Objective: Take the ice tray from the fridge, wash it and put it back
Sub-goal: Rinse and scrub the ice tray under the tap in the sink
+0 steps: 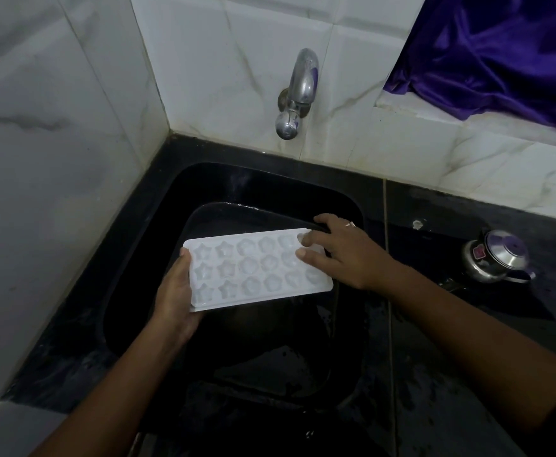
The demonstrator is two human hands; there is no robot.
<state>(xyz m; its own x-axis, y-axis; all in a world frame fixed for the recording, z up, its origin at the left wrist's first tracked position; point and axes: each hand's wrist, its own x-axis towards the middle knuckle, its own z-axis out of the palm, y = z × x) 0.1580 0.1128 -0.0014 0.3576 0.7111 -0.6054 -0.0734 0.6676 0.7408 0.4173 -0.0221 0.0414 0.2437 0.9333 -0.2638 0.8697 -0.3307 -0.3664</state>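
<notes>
Below the tap (298, 94), over the black sink (131, 258), I hold the ice tray (256, 268) with its moulded cups facing up toward me. My left hand (174, 291) grasps the tray's left short end, palm under the edge and thumb on the rim. My right hand (339, 249) lies flat over the right end, fingers spread across the cups there, pressing rather than gripping. No water shows from the tap, so I judge the washing step is just under way or about to start.

To do it well, I would keep the left grip firm, bring the tray nearer beneath the spout, and rub each star and flower cup with the right fingers, tipping the tray so water drains into the sink.

The tray's long axis runs left to right across the sink, its right end slightly farther from me. Right of the tap, a small steel pot (497, 255) sits on the counter, well apart.
</notes>
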